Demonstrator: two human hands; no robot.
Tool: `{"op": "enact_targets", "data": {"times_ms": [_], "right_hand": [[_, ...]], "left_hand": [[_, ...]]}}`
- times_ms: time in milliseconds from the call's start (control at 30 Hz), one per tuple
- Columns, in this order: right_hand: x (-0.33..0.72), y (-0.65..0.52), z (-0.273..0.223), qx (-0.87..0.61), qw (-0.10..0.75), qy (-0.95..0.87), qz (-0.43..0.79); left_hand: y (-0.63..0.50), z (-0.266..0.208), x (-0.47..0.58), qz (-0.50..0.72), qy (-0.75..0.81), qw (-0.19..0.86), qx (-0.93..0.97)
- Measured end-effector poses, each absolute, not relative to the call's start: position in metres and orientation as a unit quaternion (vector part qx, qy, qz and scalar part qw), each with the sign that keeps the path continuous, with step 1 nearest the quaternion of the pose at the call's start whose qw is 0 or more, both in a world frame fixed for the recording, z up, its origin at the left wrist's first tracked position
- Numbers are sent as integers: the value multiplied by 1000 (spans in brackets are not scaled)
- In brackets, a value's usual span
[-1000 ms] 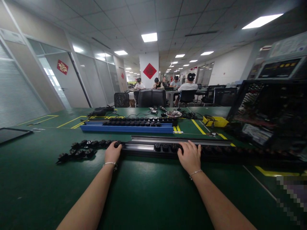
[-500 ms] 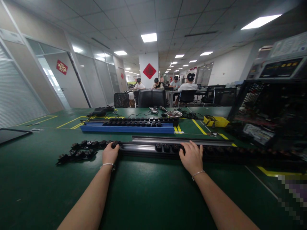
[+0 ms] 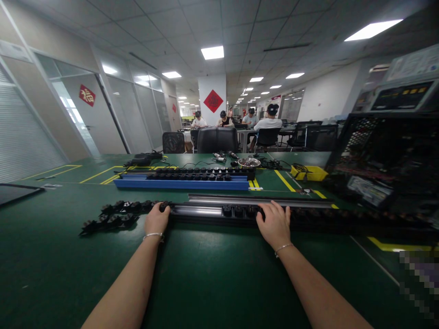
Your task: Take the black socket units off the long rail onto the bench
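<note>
A long black metal rail (image 3: 197,211) lies across the bench in front of me, its bare shiny channel showing between my hands. Black socket-like modules (image 3: 238,210) sit in a row in the channel, from its middle toward the right. At the rail's left end my left hand (image 3: 157,220) is closed, its fingertips around a small black module (image 3: 165,206). My right hand (image 3: 275,222) is curled over the rail and its row of modules; its fingertips are partly hidden. Linked loose black modules (image 3: 111,221) lie left of my left hand.
Behind the rail lie another metal rail (image 3: 254,199) and a blue rail (image 3: 181,183) with black modules. Farther back are a metal bowl (image 3: 249,162) and a yellow bin (image 3: 310,173). An open computer case (image 3: 384,155) stands at right on the green bench (image 3: 206,278). People sit beyond.
</note>
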State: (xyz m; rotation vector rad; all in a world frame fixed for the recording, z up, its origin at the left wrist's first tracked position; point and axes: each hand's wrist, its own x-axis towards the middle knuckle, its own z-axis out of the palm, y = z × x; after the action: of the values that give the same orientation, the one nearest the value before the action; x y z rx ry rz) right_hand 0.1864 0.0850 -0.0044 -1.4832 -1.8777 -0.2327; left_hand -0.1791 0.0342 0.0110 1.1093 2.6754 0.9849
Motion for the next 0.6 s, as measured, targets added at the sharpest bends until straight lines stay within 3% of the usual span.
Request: {"op": "enact_targets", "data": {"times_ms": [600], "right_hand": [[186, 85, -4, -576, 355, -731, -89]], "left_hand": [[30, 4, -198, 332, 888, 39, 316]]}}
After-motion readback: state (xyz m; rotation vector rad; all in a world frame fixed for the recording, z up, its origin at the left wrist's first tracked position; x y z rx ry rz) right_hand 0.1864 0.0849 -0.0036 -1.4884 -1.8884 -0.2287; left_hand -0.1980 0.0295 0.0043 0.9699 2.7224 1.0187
